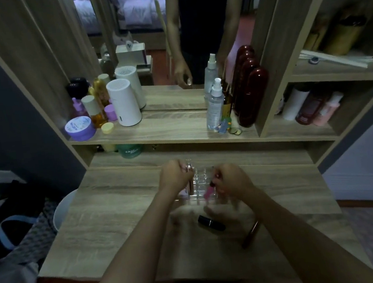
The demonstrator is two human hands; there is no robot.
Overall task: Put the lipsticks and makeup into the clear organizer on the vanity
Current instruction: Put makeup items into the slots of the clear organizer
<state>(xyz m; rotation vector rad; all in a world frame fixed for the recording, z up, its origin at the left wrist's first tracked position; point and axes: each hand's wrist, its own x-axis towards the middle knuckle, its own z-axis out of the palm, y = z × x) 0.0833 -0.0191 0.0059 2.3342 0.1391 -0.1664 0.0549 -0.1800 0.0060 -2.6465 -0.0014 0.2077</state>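
Note:
A clear organizer [200,184] stands mid-desk on the wooden vanity [119,209], partly hidden by both hands. My left hand [175,174] is closed around a pale pink tube [189,183] at the organizer's left side. My right hand [230,179] pinches a pink lip gloss [208,191], tilted, over the organizer's compartments. A black lipstick [211,222] lies flat on the desk in front of the organizer. A rose-gold tube [250,234] lies to its right, under my right forearm.
The upper shelf holds a white cylinder [124,102], a purple jar [79,128], bottles, a clear spray bottle [215,109] and dark red bottle [251,96]. A mirror stands behind. A white bin [64,208] and bags sit left of the desk.

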